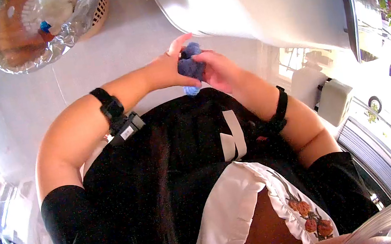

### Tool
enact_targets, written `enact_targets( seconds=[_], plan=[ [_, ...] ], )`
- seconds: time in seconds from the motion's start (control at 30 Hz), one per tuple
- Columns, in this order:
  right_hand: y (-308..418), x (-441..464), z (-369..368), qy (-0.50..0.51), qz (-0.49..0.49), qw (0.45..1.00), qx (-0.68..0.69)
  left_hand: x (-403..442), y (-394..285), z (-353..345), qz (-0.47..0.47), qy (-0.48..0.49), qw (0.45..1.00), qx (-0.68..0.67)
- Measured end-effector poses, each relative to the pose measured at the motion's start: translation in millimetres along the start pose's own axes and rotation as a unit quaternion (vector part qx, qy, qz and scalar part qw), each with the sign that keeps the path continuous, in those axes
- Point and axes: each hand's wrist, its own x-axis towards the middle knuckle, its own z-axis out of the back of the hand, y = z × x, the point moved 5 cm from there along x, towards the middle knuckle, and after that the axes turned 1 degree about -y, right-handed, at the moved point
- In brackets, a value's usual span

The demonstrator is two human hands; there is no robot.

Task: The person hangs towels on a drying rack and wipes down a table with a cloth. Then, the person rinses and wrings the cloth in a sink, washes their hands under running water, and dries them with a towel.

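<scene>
In front of my chest, a small blue fuzzy yarn-like piece (191, 69) is held between my two hands. It has a rounded tuft at its upper end and a lighter blue tuft below; its exact kind I cannot make out. My left hand (169, 68) grips it from the left, thumb and fingers on either side. From the right, my right hand (218, 70) pinches it with thumb and fingers, some of which are hidden. Black straps circle both forearms, and a small dark box (127, 128) hangs at the left one.
A foil-lined basket (97, 12) with clear wrap stands on the grey table (127, 40) at the upper left. A large white panel (258, 3) with a dark edge rises at the upper right. Farther right are a white container (335, 98) and plants (385, 2).
</scene>
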Motion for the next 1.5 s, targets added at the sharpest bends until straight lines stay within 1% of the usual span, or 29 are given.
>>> enact_targets(
  seconds=[0.03, 0.07, 0.1, 0.13, 0.17, 0.2, 0.23, 0.27, 0.33, 0.37, 0.4, 0.43, 0.5, 0.53, 0.6, 0.63, 0.67, 0.77, 0.83, 0.87, 0.9, 0.93, 1.0, 1.03, 1.17, 1.2, 1.3, 1.4, 1.5],
  plan=[
    [1.4, -2.9, 2.6, -0.053, -0.007, 0.998, -0.039, -2.1, 3.0, -3.9, 0.038, -0.018, 0.998, 0.045],
    [5.3, -9.1, 1.7, -0.107, -0.014, 0.991, -0.078, -6.8, 3.8, -2.3, 0.069, -0.044, 0.996, -0.015],
    [7.8, -12.9, 4.4, -0.159, -0.020, 0.980, -0.116, -8.8, 9.0, -2.8, 0.033, -0.039, 0.997, 0.057],
    [10.1, -14.2, 15.6, -0.218, -0.055, 0.934, -0.279, -10.3, 18.7, -2.8, -0.005, -0.032, 0.991, 0.131],
    [17.3, -14.2, 21.0, -0.162, -0.030, 0.879, -0.447, -9.6, 15.5, -2.4, -0.045, -0.024, 0.978, 0.204],
    [23.2, -16.9, 28.6, -0.099, -0.003, 0.794, -0.600, -5.0, 11.7, -5.1, -0.094, 0.025, 0.961, 0.259],
    [24.2, -19.9, 31.5, -0.033, 0.023, 0.681, -0.731, 0.0, 0.4, -8.4, -0.182, 0.036, 0.936, 0.300],
    [28.3, -25.7, 28.6, -0.018, -0.054, 0.660, -0.749, 4.1, -10.5, -13.7, -0.266, 0.047, 0.903, 0.336],
    [33.0, -35.3, 25.0, 0.041, -0.120, 0.600, -0.790, 14.3, -39.5, -29.1, -0.417, 0.069, 0.801, 0.424],
    [33.9, -38.1, 25.2, 0.070, -0.149, 0.565, -0.809, 27.2, -43.1, -34.7, -0.435, 0.082, 0.781, 0.440],
    [36.8, -40.9, 29.9, 0.047, -0.172, 0.534, -0.826, 40.3, -44.7, -37.9, -0.452, 0.093, 0.761, 0.456],
    [41.4, -44.0, 26.4, 0.049, -0.146, 0.550, -0.821, 47.8, -40.9, -38.4, -0.468, 0.104, 0.740, 0.472],
    [54.8, -52.1, 15.2, 0.054, -0.092, 0.578, -0.809, 60.4, -22.7, -33.7, -0.435, 0.074, 0.749, 0.493],
    [57.8, -57.6, -0.1, 0.079, -0.106, 0.621, -0.773, 63.6, -15.3, -28.6, -0.418, 0.057, 0.755, 0.502],
    [71.5, -77.2, -33.7, 0.170, 0.005, 0.713, -0.681, 60.6, -3.8, -6.6, -0.369, 0.024, 0.748, 0.551],
    [77.5, -84.8, -46.0, 0.194, 0.040, 0.721, -0.664, 54.9, 0.3, 4.7, -0.344, 0.009, 0.743, 0.574],
    [83.8, -91.1, -58.1, 0.217, 0.077, 0.727, -0.647, 48.0, -0.4, 20.5, -0.263, 0.034, 0.763, 0.589],
    [122.8, -124.7, -90.6, 0.241, 0.173, 0.758, -0.580, 38.4, 19.8, 62.3, -0.204, -0.059, 0.795, 0.568],
    [154.0, -155.6, -88.5, 0.199, 0.450, 0.715, -0.496, 36.0, 27.8, 90.1, -0.109, -0.184, 0.860, 0.463],
    [160.8, -169.4, -84.2, 0.108, 0.553, 0.701, -0.437, 34.3, 32.6, 103.9, -0.061, -0.243, 0.881, 0.402],
    [167.0, -183.7, -81.7, -0.037, 0.678, 0.580, -0.450, 39.0, 31.5, 115.0, -0.049, -0.300, 0.871, 0.385],
    [173.4, -190.0, -75.3, -0.062, 0.713, 0.486, -0.501, 47.6, 27.0, 125.1, -0.036, -0.355, 0.860, 0.366],
    [176.3, -177.0, -73.9, -0.176, 0.714, 0.363, -0.573, 69.9, 30.2, 144.0, -0.017, -0.436, 0.838, 0.326],
    [177.4, -174.1, -71.8, -0.232, 0.705, 0.296, -0.601, 75.8, 23.8, 142.6, 0.001, -0.441, 0.839, 0.319],
    [181.2, -146.4, -65.2, -0.253, 0.638, 0.298, -0.663, 81.1, 32.8, 127.7, 0.081, -0.382, 0.884, 0.258],
    [183.3, -141.5, -63.7, -0.244, 0.636, 0.337, -0.650, 78.4, 43.6, 113.3, 0.103, -0.345, 0.903, 0.235],
    [185.1, -143.0, -60.1, -0.291, 0.624, 0.370, -0.624, 58.3, 36.9, 66.1, 0.030, -0.302, 0.883, 0.359],
    [183.4, -135.7, -67.4, -0.268, 0.592, 0.342, -0.679, 61.7, 28.3, 79.4, 0.058, -0.320, 0.891, 0.317],
    [181.1, -135.5, -67.6, -0.283, 0.579, 0.354, -0.678, 83.1, 22.9, 122.9, 0.012, -0.416, 0.815, 0.403]
  ],
)
